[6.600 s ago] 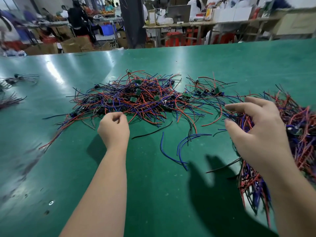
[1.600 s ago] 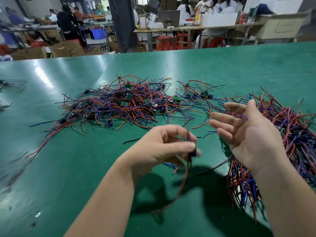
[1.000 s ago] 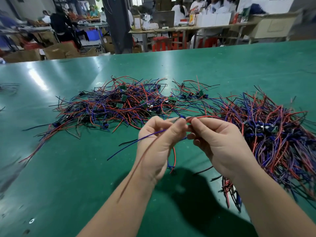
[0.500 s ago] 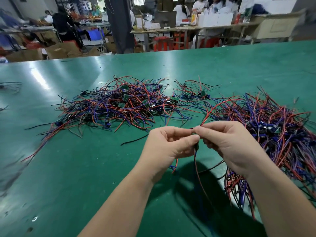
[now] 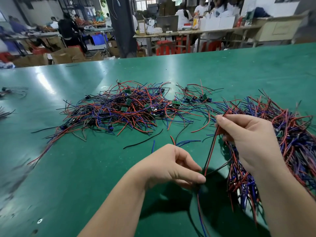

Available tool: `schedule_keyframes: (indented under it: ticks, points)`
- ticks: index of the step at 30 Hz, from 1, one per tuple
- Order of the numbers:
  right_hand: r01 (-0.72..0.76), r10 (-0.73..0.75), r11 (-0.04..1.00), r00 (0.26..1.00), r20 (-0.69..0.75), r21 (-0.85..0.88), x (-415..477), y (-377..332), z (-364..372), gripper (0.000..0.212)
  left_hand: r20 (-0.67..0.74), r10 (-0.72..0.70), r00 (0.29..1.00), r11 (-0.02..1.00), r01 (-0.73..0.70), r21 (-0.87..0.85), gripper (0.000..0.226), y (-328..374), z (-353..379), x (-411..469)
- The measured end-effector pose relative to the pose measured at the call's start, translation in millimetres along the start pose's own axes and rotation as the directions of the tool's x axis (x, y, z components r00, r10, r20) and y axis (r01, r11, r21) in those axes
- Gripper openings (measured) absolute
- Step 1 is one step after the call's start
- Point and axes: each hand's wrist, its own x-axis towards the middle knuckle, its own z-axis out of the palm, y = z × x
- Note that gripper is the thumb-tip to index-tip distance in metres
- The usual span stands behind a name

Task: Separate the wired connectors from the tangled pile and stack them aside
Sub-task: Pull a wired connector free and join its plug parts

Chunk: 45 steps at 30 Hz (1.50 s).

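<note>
While left hand is pinching thin red-and-black wired connector low, right hand is pinching its limp, light leads (body likely the firmer hold).

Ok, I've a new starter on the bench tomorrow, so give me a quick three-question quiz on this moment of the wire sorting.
1. True or false: the left hand and right hand both pinch the same wires.
2. Seen from the pile, where is the stack? A) to its left B) to its right, by the right hand C) behind it, farther from the person.
3. Fill in: the wires stretched between the hands are black and ____.
Key: 1 true; 2 B; 3 red.
</note>
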Motion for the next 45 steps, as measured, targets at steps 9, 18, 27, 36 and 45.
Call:
schedule_keyframes:
  ticks: [9,18,27,36,45]
  points:
    - [-0.022,0.021,0.999,0.999,0.030,0.042,0.1,0.2,-2.0,0.032,0.050,0.072,0.996,0.996,-0.068,-0.064,0.021,5.5,-11.5,-7.6]
    - [0.078,0.028,0.976,0.878,0.478,-0.201,-24.8,5.4,21.4,0.036,-0.327,0.234,0.916,0.862,-0.351,-0.367,0.005,6.6,-12.1,6.7]
    - [0.250,-0.263,0.946,0.964,-0.038,-0.206,-3.3,-15.2,-19.7,0.021,-0.835,0.216,0.507,0.933,-0.359,0.024,0.010,3.6,-65.8,2.1]
    - [0.036,-0.135,0.882,0.975,-0.177,-0.470,10.7,-17.4,-49.0,0.035,-0.990,0.079,0.121,0.869,0.478,0.127,0.047,-40.2,-149.0,2.5]
    - [0.138,-0.207,0.887,0.972,-0.112,-0.441,1.3,-12.4,-28.0,0.027,-0.993,0.116,-0.012,0.972,0.208,0.111,0.030,-43.4,-148.7,4.2]
